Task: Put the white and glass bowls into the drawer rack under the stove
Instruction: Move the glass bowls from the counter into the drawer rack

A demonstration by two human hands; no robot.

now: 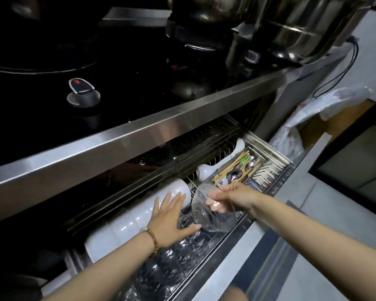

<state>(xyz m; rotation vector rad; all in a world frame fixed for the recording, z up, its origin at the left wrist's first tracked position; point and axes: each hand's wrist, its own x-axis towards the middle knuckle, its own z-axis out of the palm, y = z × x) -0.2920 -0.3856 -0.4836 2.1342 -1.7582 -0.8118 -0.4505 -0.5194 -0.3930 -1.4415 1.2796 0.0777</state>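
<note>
a person is slotting a glass bowl into the drawer rack beneath the stove.

the right hand point(230, 197) is gripping a glass bowl point(213, 210) by its rim, tilting it on edge over the front row of the drawer rack point(276, 157), while the left hand point(172, 218), fingers spread wide and holding nothing, is resting flat against the row of white bowls point(126, 222) and the glass bowls already racked point(172, 263). outward, a cutlery tray point(239, 168) of chopsticks and spoons is sitting at the rack's far end, under the steel edge of the counter point(139, 135). judging by the filled rows, the job is looking nearly done; this bowl is yet to be seated.
</note>
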